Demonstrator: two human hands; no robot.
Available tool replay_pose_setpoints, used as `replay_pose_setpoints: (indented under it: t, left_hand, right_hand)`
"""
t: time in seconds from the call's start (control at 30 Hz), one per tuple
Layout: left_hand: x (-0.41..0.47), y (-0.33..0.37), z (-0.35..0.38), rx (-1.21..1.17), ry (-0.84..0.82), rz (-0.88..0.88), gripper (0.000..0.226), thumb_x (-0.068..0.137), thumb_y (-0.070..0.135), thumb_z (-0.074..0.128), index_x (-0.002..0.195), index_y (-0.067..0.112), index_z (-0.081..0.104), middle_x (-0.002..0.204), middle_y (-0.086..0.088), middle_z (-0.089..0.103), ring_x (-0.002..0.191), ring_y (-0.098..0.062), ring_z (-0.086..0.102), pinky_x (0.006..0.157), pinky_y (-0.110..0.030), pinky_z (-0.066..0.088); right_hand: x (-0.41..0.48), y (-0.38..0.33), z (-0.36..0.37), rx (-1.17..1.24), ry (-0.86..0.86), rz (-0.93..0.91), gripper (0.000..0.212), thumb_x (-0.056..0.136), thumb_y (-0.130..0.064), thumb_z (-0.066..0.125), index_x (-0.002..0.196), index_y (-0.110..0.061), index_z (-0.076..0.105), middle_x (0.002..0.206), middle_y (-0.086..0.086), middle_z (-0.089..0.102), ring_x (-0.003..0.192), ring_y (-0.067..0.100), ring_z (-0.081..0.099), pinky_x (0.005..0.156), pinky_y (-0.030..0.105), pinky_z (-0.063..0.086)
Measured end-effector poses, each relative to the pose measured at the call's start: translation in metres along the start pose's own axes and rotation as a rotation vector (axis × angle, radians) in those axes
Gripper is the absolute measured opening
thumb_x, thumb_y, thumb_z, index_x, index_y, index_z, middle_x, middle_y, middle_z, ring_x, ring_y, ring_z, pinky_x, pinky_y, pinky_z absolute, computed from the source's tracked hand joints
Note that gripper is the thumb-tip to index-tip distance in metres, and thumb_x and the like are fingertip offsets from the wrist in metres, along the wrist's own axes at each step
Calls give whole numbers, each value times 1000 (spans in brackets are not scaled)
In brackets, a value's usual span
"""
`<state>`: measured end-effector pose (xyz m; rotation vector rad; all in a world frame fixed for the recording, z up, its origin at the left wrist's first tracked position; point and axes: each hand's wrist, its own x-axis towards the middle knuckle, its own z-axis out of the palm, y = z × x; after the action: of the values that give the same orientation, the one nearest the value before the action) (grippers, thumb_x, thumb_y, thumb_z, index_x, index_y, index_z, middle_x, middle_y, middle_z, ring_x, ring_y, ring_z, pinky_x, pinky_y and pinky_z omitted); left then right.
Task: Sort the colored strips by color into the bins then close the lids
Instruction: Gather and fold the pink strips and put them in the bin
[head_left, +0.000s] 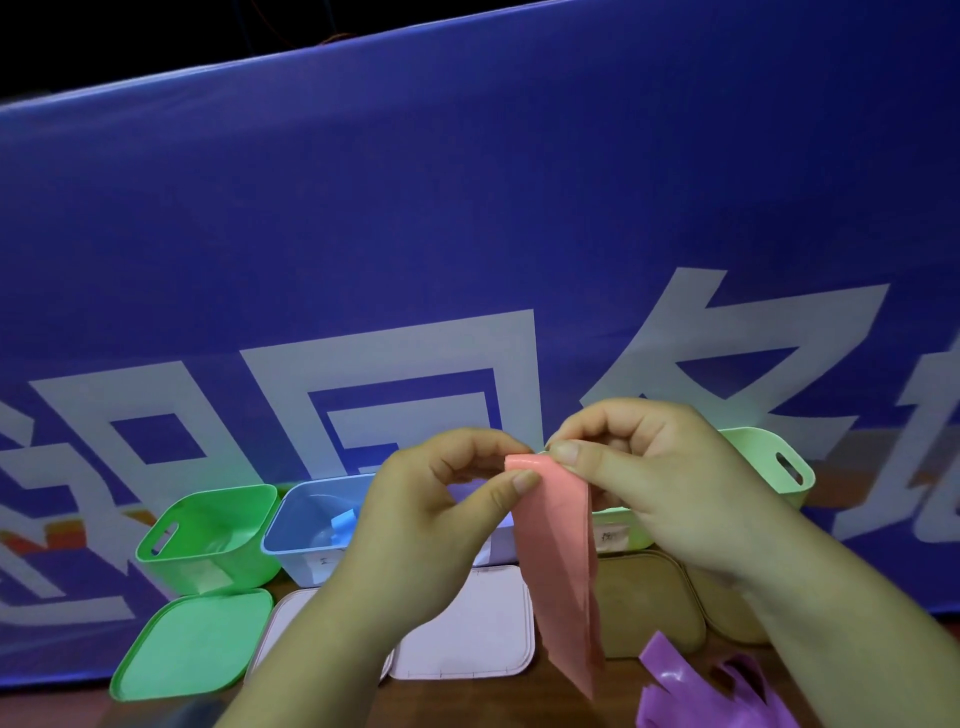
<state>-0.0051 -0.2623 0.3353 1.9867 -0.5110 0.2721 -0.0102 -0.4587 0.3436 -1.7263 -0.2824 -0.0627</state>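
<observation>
Up close, the left hand (431, 504) and the right hand (660, 483) each pinched the top of the pink strips (561, 566) between thumb and fingertip, maybe to peel one off, so the rest hung down below the fingers, not yet in any of the bins (244, 566).

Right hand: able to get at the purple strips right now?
Probably not yet. The right hand pinches the top of the pink strips together with the left hand. The purple strips lie uncovered just below its forearm, so once it lets go the way looks free.
</observation>
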Motion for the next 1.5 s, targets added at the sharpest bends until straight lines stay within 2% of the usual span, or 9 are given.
replay_pose_setpoints:
  t: [0.2,0.33,0.43,0.53,0.77,0.93,1.1,1.23,1.5]
  left_hand:
    - [-2,-2,7,-151,27,-20,23,77,29,73,100,28,74,86,3,75,87,-19,72,83,-38,59]
    - [0,-2,11,-152,35,-2,14,79,26,73,92,30,76,84,5,75,84,-19,71,79,-34,59]
    - [2,-2,13,-172,57,-40,13,82,21,73,91,30,76,81,5,75,81,-19,72,79,-36,59]
    - [3,-2,14,-195,62,-61,12,82,18,73,89,27,78,83,5,76,82,-18,73,80,-38,59]
    - [7,-2,17,-196,73,-57,19,77,35,68,91,25,77,86,5,77,83,-17,73,80,-41,61]
    - [10,-3,21,-230,59,-54,16,79,34,69,93,28,75,84,-1,76,82,-24,73,82,-49,59]
    - [12,-5,22,-249,21,-53,16,78,29,71,93,25,77,88,3,77,86,-19,73,83,-42,60]
    - [14,-9,25,-242,5,-58,30,72,26,78,102,24,75,91,2,78,90,-20,73,87,-42,59]
    - [16,-15,26,-182,-1,-78,25,80,20,78,104,28,74,92,3,77,93,-20,72,79,-34,62]
  right_hand:
    - [-1,5,-4,-60,18,19,8,88,-26,69,84,-23,75,72,10,69,67,16,63,69,37,56]
    - [-2,5,-6,-64,21,12,11,90,-28,67,83,-24,75,75,5,72,69,17,68,67,27,56]
    - [-2,6,-5,-51,37,-29,10,88,-29,68,84,-23,75,77,2,73,77,23,70,76,42,60]
    - [-2,7,-6,-8,82,-77,3,81,-24,74,84,-23,75,81,1,73,79,23,70,80,47,60]
    - [-3,8,-8,32,64,-113,23,75,-4,82,89,-21,74,84,9,74,81,33,70,74,51,60]
    - [0,10,-13,43,67,-116,20,76,-2,80,88,-18,75,84,8,75,80,27,72,73,42,61]
    - [3,13,-13,70,111,-81,16,75,-8,80,84,-19,75,83,6,76,80,25,73,75,37,60]
    - [5,16,-17,69,120,-63,16,77,-5,78,87,-18,75,84,5,76,80,20,74,75,30,61]
    - [6,18,-19,36,107,-55,15,80,-8,76,90,-20,75,85,2,76,81,17,74,75,27,60]
